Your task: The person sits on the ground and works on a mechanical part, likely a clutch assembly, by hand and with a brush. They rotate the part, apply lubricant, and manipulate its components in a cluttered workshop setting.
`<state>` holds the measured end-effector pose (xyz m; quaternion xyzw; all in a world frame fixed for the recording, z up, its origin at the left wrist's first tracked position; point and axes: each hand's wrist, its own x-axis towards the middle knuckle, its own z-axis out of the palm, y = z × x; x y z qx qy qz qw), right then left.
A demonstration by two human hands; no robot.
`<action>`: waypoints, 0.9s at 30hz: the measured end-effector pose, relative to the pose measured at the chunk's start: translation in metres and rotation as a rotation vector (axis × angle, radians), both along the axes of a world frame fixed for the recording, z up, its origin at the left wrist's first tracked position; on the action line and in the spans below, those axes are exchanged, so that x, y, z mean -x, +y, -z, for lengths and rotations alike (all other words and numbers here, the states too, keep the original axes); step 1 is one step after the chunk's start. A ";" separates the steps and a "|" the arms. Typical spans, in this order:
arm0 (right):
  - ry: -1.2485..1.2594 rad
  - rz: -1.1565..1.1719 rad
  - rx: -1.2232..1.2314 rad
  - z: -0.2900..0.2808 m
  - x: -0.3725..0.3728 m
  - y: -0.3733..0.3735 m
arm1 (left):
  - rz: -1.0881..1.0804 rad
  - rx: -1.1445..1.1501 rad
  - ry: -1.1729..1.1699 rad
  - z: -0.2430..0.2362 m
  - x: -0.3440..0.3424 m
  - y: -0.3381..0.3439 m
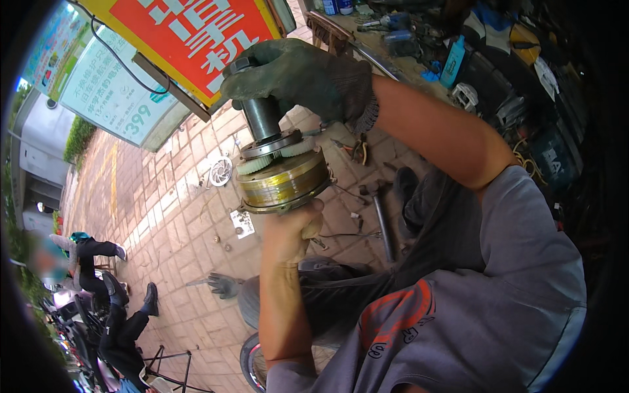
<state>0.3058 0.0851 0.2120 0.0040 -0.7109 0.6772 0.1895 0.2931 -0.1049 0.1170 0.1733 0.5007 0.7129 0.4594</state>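
Observation:
My right hand [308, 82], in a dark work glove, is closed round the top of a dark steel cylinder with a bolt head [261, 116]. The cylinder stands on a bearing ring and pale toothed gears [255, 164] atop a round gold-coloured metal housing [282, 180]. My bare left hand [295, 229] grips this assembly from underneath, its fingers closed and partly hidden by the housing. Below on the paving lie a hammer [382, 226], pliers [359, 147], a disc rotor [221, 171] and a spare dark glove [225, 285].
A yellow-red signboard [144, 26] stands ahead. A cluttered bench [419, 46] with a blue bottle [452, 62] and a dark case [550, 157] is at the upper right. Two seated people [111, 268] are at the left beside a bike. Small parts lie on a paper [242, 223] and nearby paving.

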 end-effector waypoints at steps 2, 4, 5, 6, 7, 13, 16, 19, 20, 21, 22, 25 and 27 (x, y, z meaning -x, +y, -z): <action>0.016 0.006 -0.099 -0.001 -0.002 0.000 | 0.017 -0.033 0.002 0.005 0.001 -0.003; 0.026 0.000 -0.145 0.001 0.001 0.001 | 0.079 -0.054 -0.040 0.003 0.001 -0.004; 0.028 -0.008 -0.142 0.004 0.005 0.004 | 0.108 -0.064 -0.062 0.002 0.001 -0.005; 0.001 -0.004 -0.144 0.005 0.006 0.005 | 0.105 -0.051 -0.064 0.000 -0.001 -0.004; -0.026 -0.003 -0.149 0.004 0.006 0.003 | 0.098 -0.041 -0.064 -0.003 -0.002 -0.004; 0.012 -0.018 -0.187 0.013 0.013 0.009 | 0.142 -0.036 -0.133 -0.001 0.000 -0.004; -0.043 0.043 -0.221 0.008 0.011 0.005 | 0.178 -0.078 -0.146 -0.002 0.000 -0.006; -0.027 0.104 -0.279 0.009 0.018 0.001 | 0.243 -0.133 -0.184 0.000 0.002 -0.008; -0.019 0.125 -0.267 0.007 0.018 -0.005 | 0.266 -0.153 -0.202 0.001 0.003 -0.010; -0.011 0.147 -0.255 0.005 0.019 -0.008 | 0.275 -0.158 -0.211 0.002 0.003 -0.011; 0.001 0.149 -0.302 0.005 0.020 -0.008 | 0.286 -0.168 -0.219 0.002 0.003 -0.010; 0.056 0.147 -0.501 0.006 0.022 -0.005 | 0.304 -0.179 -0.223 0.000 0.003 -0.011; 0.138 0.172 -0.788 0.006 0.024 0.001 | 0.325 -0.187 -0.243 0.001 0.004 -0.011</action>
